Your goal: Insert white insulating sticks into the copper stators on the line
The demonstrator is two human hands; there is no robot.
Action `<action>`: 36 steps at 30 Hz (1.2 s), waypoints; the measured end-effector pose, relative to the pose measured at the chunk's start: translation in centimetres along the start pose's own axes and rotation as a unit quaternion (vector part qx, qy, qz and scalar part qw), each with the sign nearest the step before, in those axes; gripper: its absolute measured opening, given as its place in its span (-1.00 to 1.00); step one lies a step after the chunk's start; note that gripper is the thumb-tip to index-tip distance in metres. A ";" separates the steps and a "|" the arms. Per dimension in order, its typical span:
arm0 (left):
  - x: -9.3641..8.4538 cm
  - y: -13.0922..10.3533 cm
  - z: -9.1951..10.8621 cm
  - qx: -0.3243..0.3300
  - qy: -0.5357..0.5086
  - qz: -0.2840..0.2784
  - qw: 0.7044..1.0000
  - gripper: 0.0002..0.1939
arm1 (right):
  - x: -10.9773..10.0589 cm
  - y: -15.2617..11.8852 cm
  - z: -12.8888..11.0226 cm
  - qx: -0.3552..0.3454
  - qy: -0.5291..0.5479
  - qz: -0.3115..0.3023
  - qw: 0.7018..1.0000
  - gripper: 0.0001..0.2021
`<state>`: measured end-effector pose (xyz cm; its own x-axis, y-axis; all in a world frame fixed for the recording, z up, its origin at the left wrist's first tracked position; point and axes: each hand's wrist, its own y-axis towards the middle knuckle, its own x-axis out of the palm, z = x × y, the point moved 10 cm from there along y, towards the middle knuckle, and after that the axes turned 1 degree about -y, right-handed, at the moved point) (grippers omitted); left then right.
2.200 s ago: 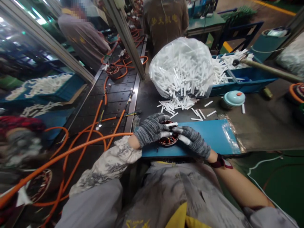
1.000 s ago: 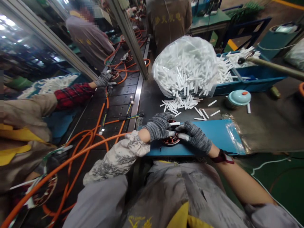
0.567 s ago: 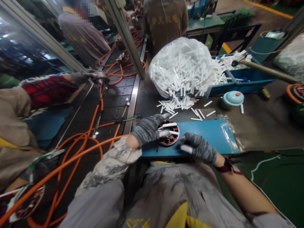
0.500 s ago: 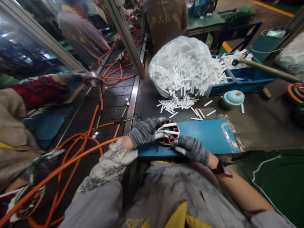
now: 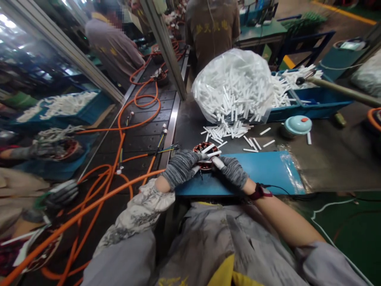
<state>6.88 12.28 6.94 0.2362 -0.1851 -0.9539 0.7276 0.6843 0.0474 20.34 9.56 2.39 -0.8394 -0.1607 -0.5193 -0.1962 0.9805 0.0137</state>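
A round motor stator (image 5: 199,148) with copper-coloured windings sits at the left end of the blue mat (image 5: 264,171). White tubes (image 5: 213,153) lie across its top. My left hand (image 5: 182,168), in a grey knitted glove with pale fingertips, grips the stator's left side, thumb at the near edge. My right hand (image 5: 233,171), gloved alike, closes on the right near rim, its pale fingertips against the stator beside the tubes. A short dark lead hangs from the stator's near side. My fingers hide part of the rim.
Beyond the mat, a clear bag (image 5: 232,87) spills white tubes onto the bench. Blue bins (image 5: 321,101) and a light-blue lidded cup (image 5: 298,126) stand right. Orange cables (image 5: 107,204) cross the conveyor (image 5: 143,137) at left, where a co-worker's gloved hands (image 5: 64,192) show.
My right hand has moved left and forward onto the stator. The stator is turned, and its white tubes now point differently. At left, the co-worker's red sleeve has drawn back with a stator.
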 end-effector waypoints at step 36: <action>4.1 -1.6 -1.3 -0.100 -0.091 0.269 0.953 -0.47 | -9.5 0.5 8.8 0.003 -0.448 0.081 0.890 -0.66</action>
<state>5.84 11.41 2.58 0.6620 0.1242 -0.7392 0.3356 0.8327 0.4405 32.64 12.53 -0.16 -0.1136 0.1357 -0.9842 -0.1047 0.9835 0.1476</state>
